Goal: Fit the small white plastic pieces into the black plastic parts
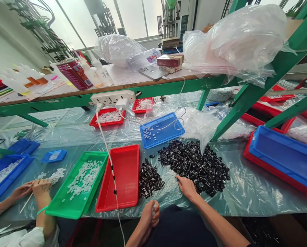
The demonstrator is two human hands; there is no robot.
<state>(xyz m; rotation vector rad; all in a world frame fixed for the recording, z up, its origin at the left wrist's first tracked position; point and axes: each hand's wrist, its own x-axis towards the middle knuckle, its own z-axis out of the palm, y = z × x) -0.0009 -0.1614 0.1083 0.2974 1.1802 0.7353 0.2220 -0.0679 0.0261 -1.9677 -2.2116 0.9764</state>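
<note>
My left hand is closed near the front edge of the table, with a small whitish piece showing between its fingers. Forward and to the right, my right hand reaches low over the plastic sheet, its index finger stretched towards a few small white pieces. No held thing shows in it. Beside that hand lies a large heap of small black plastic parts. A smaller heap of black parts is on the left, against an empty red tray.
A blue tray with a few white pieces stands behind the heaps. Left of the red tray is a green tray of white pieces, beyond it a co-worker's hands. A white cable hangs across the red tray. Stacked trays stand right.
</note>
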